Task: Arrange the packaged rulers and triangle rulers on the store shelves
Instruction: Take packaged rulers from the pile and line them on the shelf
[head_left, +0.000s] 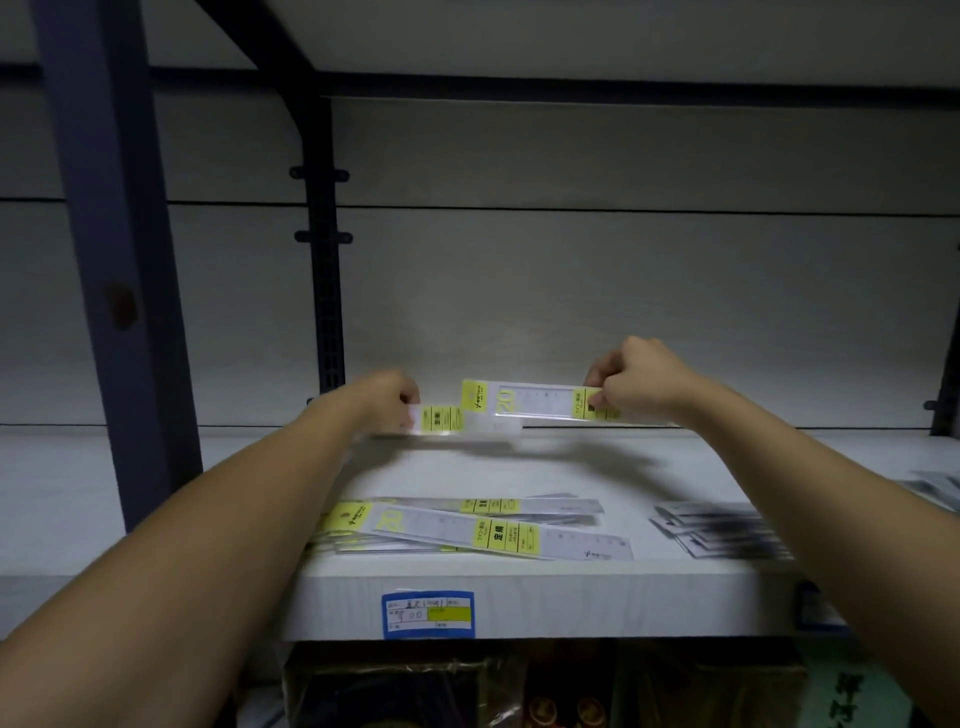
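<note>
Packaged rulers are being handled over a white shelf, pretty dim lighting in here. The shelf is being framed by a dark blue upright post on the left and a black slotted bracket at the back wall. A messy pile of rulers is lying near the front edge, clear sleeves with yellow labels, overlapping at slight angles. Off to the right, a darker stack of packages is sitting on the same shelf, too blurry to be read.

Further back, one ruler pack is being held above the shelf by the right hand, the grip being clamped on its right end with curled fingers. Another ruler pack, blurred, is being pinched at its left end by the left hand, so that grip is also clamped. The two packs are being kept roughly level, the left one slightly lower.

A blue price tag is stuck on the shelf's front edge.
</note>
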